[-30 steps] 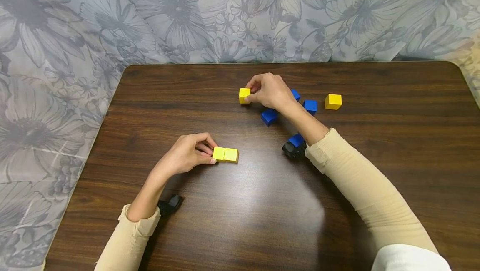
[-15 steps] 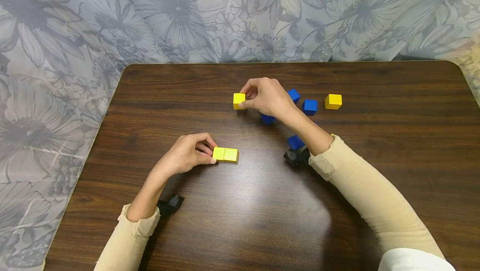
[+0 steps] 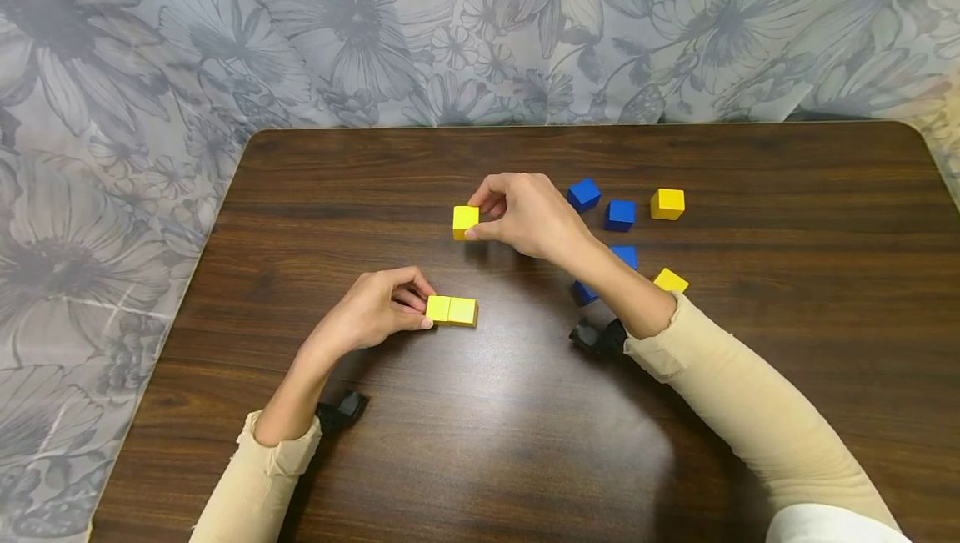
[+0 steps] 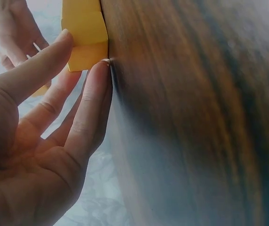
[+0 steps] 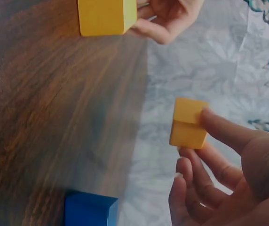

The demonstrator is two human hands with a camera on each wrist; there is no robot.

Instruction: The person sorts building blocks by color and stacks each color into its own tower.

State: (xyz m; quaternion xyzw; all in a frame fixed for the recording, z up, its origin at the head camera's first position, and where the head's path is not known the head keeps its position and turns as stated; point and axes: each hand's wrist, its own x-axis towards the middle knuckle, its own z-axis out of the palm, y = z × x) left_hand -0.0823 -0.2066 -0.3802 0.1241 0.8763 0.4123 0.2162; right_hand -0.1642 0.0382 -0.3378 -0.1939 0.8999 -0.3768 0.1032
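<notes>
Two yellow cubes sit side by side on the table, faces touching. My left hand (image 3: 366, 309) pinches the left cube (image 3: 437, 309) between thumb and fingers; the right cube (image 3: 462, 312) adjoins it. In the left wrist view, the thumb and fingertips touch the end of this yellow row (image 4: 85, 37). Farther back, my right hand (image 3: 536, 216) pinches another yellow cube (image 3: 466, 223), raised above the table with a shadow below it. The right wrist view shows that held cube (image 5: 189, 123) between thumb and fingers, apart from the pair.
Several blue cubes (image 3: 619, 215) lie right of the right hand, some partly behind its forearm. One loose yellow cube (image 3: 667, 204) stands beyond them; another yellow cube (image 3: 671, 281) is partly covered by the right sleeve. Patterned cloth (image 3: 360, 34) hangs behind the wooden table (image 3: 337, 184).
My right hand has carried its yellow cube left and toward the front, nearer the pair. More of the blue cubes and a yellow cube show from behind its arm. The left hand stays in place.
</notes>
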